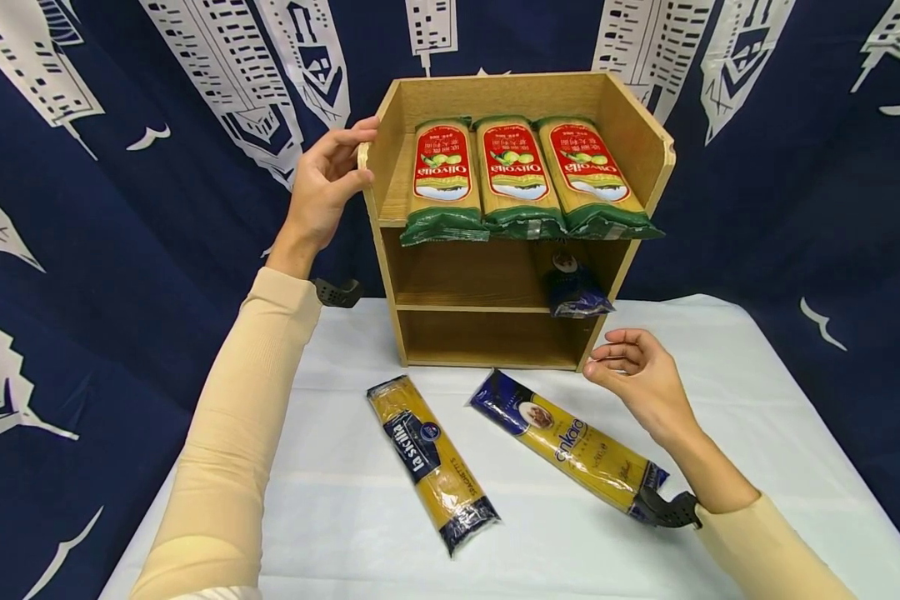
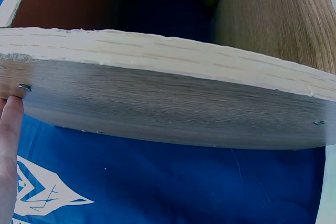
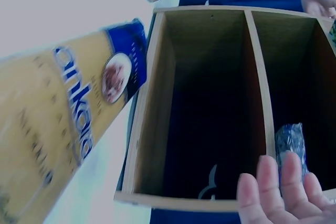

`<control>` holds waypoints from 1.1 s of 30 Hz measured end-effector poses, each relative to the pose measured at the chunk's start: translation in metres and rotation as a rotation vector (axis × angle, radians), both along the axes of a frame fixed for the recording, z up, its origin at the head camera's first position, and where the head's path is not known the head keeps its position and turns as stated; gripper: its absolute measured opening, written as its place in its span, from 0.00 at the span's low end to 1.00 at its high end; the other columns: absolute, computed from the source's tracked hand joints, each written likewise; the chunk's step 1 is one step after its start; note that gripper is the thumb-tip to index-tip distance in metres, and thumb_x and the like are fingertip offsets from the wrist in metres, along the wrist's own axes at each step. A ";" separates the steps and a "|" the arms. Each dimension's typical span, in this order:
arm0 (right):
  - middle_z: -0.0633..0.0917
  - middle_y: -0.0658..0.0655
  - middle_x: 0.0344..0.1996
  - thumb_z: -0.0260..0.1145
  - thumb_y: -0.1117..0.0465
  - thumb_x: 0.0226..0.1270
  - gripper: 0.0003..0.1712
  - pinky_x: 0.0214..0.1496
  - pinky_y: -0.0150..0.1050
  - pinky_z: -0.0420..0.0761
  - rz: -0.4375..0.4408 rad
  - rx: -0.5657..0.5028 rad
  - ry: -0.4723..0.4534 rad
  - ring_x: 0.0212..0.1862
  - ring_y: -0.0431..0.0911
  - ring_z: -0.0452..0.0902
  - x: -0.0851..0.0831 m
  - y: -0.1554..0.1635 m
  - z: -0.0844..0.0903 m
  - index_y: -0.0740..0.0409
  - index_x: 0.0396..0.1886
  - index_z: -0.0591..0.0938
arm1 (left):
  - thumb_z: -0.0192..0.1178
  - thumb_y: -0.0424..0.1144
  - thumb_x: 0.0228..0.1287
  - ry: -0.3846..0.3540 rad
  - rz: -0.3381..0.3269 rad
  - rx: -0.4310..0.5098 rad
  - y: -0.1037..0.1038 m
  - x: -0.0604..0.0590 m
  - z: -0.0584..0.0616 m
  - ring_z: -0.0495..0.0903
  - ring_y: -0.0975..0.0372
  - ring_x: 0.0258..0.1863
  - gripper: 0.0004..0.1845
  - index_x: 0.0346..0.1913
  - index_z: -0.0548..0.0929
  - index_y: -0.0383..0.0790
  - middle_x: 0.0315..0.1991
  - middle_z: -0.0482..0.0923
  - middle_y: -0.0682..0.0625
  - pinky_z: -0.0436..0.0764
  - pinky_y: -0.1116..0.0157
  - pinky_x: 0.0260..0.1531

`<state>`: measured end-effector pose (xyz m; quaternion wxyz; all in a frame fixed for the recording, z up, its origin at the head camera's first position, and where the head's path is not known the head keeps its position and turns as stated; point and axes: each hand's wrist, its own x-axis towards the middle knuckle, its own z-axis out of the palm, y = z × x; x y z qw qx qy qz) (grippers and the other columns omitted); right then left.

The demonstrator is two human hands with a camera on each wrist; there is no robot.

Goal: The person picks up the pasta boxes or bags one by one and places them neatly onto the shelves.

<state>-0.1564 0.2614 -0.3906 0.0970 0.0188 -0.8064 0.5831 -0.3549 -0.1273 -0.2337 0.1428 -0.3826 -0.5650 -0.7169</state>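
A wooden shelf unit (image 1: pixel 495 308) stands on a white table. Three red-and-green Olivoila pasta packs (image 1: pixel 516 175) lie side by side on its top shelf. A dark blue pack (image 1: pixel 573 287) sits at the right of the middle shelf. My left hand (image 1: pixel 330 179) rests against the top left side panel (image 2: pixel 168 103), one finger (image 2: pixel 8 135) lying straight along it. My right hand (image 1: pixel 633 375) hovers loosely curled and holding nothing by the shelf's lower right corner, just above the yellow-and-blue ankara pack (image 1: pixel 570 446). A second yellow pack (image 1: pixel 427 462) lies to its left.
The white table (image 1: pixel 720 375) runs out to the right and front of the shelf. A dark blue curtain with white building prints (image 1: pixel 82 250) hangs behind and at both sides. The bottom shelf compartment (image 3: pixel 210 103) holds nothing.
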 end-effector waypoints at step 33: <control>0.76 0.68 0.62 0.86 0.44 0.44 0.59 0.64 0.61 0.71 0.230 0.599 -0.123 0.62 0.63 0.71 0.009 -0.041 -0.073 0.70 0.69 0.69 | 0.58 0.15 0.57 -0.005 -0.015 0.015 -0.001 -0.001 0.000 0.70 0.50 0.70 0.21 0.52 0.84 0.32 0.68 0.73 0.36 0.69 0.57 0.68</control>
